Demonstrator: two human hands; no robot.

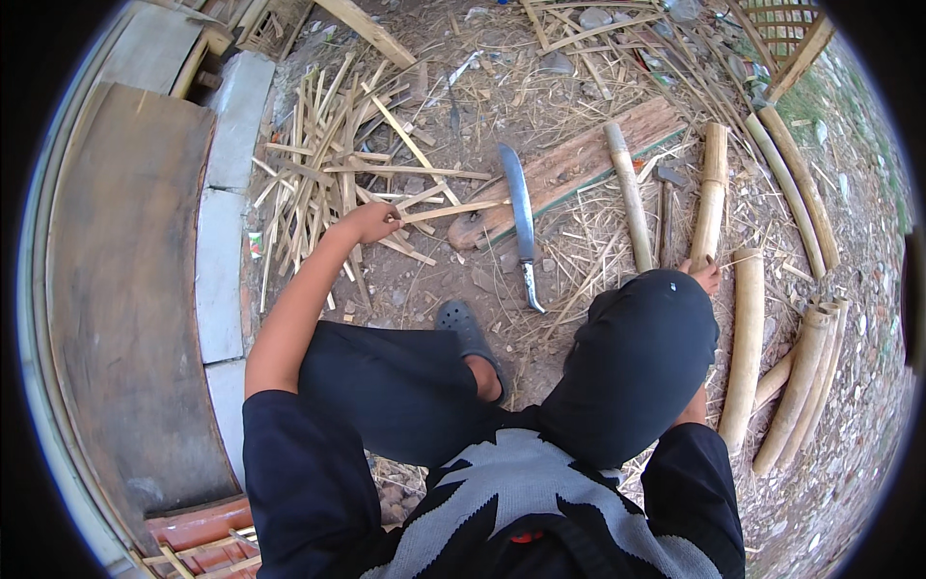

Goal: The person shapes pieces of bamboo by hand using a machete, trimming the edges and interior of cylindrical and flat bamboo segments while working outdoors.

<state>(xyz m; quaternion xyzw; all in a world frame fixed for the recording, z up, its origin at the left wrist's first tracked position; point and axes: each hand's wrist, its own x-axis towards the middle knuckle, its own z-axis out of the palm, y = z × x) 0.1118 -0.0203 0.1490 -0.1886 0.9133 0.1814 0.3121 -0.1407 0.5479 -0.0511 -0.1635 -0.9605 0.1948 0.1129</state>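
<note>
My left hand (371, 223) pinches one end of a pale bamboo strip (453, 209); the strip's far end reaches the machete (521, 207). Its blade crosses the wooden plank (588, 174), with the handle toward me. Beside my left hand lies a loose heap of split bamboo strips (313, 174). My right hand (707, 278) is partly hidden behind my right knee, at the near end of a bamboo pole (712, 183). Its fingers look curled, and a thin sliver juts out beside them; what they grip is unclear.
A thinner bamboo piece (629, 198) and a hammer (667, 212) lie right of the plank. More bamboo lengths (748, 347) rest at the right, several bundled (801, 386). A brown board (125, 289) and pale blocks (220, 280) line the left. My shoe (468, 333) stands in the middle.
</note>
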